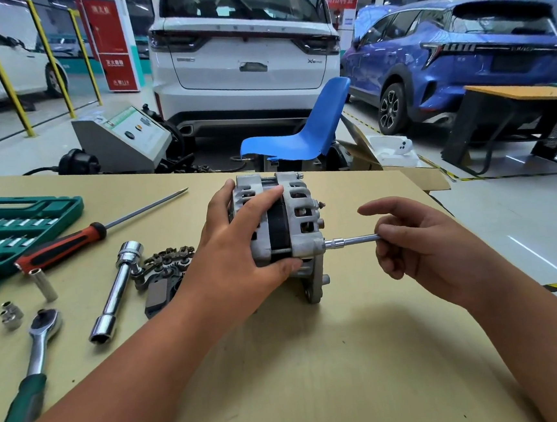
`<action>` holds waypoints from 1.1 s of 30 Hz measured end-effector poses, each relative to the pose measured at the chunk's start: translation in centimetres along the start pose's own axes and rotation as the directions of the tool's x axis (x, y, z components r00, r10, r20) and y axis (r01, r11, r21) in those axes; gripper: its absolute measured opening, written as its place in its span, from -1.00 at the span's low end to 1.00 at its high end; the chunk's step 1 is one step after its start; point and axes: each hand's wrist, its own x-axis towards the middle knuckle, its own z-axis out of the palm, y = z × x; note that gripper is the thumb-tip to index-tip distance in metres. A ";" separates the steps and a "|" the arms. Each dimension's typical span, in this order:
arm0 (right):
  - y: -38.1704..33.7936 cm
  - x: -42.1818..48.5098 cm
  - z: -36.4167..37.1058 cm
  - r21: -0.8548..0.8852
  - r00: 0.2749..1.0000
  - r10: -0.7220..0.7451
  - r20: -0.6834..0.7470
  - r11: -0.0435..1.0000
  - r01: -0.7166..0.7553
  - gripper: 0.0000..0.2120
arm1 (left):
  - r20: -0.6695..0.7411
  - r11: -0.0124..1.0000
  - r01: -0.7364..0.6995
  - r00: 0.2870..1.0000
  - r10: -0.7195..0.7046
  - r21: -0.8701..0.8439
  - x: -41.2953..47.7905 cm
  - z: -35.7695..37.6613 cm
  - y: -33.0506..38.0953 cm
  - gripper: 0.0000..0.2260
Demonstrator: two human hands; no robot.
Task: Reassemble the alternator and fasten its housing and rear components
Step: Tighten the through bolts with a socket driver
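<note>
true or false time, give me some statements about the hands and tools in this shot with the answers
1. The left hand holds the alternator on the table. True.
2. The right hand pinches a socket extension that meets the alternator's lower housing. True.
3. The right hand holds the screwdriver. False: it lies on the table, left of the alternator.
4. The ratchet is attached to the socket extension. False: it lies apart, near the table's left edge.
</note>
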 end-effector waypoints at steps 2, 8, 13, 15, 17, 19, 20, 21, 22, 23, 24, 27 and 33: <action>0.3 0.1 0.1 -0.009 0.999 0.008 -0.040 1.000 -0.008 -0.73 | -0.001 1.000 -0.001 1.000 0.001 -0.006 0.0 0.0 -0.1 -0.14; 0.6 0.5 0.2 0.010 0.995 0.039 -0.088 0.999 -0.038 -0.73 | 0.005 1.000 -0.003 1.000 0.003 -0.008 0.0 0.0 -0.1 -0.19; -0.2 0.7 -1.0 0.236 0.978 0.056 -0.199 0.972 -0.008 -0.75 | -0.041 0.991 0.047 0.998 -0.052 -0.125 0.0 -0.4 0.5 -0.33; -0.3 0.9 -1.3 0.347 0.967 0.065 -0.248 0.937 0.026 -0.74 | -0.089 0.981 0.102 0.989 -0.118 -0.163 0.2 -0.5 0.8 -0.30; 0.0 1.0 -1.1 0.379 0.964 0.065 -0.256 0.925 0.038 -0.69 | -0.085 0.959 0.178 0.976 -0.200 -0.222 0.4 -0.6 0.9 -0.22; 0.6 1.1 -0.3 0.333 0.972 0.066 -0.225 0.943 0.013 -0.66 | -0.005 0.886 0.289 0.950 -0.312 -0.363 0.6 -0.4 0.8 -0.08; 1.0 1.1 0.2 0.287 0.978 0.066 -0.200 0.958 -0.006 -0.65 | 0.048 0.830 0.343 0.932 -0.360 -0.441 0.7 -0.4 0.8 -0.02; 1.3 1.1 0.8 0.239 0.983 0.061 -0.173 0.971 -0.018 -0.64 | 0.080 0.786 0.376 0.918 -0.389 -0.491 0.8 -0.3 0.8 0.00; 1.7 1.1 1.2 0.200 0.987 0.052 -0.153 0.980 -0.021 -0.62 | 0.085 0.767 0.389 0.910 -0.405 -0.510 0.9 -0.2 0.7 -0.02; 2.0 1.1 1.6 0.171 0.989 0.043 -0.141 0.985 -0.018 -0.61 | 0.085 0.763 0.394 0.908 -0.411 -0.513 0.9 -0.1 0.6 -0.05; 2.3 1.1 1.8 0.146 0.990 0.034 -0.138 0.989 -0.013 -0.59 | 0.083 0.764 0.390 0.909 -0.409 -0.514 0.9 0.0 0.5 -0.08; 2.5 1.2 2.3 0.061 0.986 0.012 -0.164 0.998 -0.001 -0.56 | 0.080 0.783 0.357 0.926 -0.370 -0.509 0.9 0.0 0.0 -0.15; 2.1 1.0 2.7 -0.019 0.976 0.024 -0.217 0.999 -0.029 -0.60 | 0.109 0.792 0.372 0.924 -0.367 -0.484 1.5 -2.0 -1.5 -0.58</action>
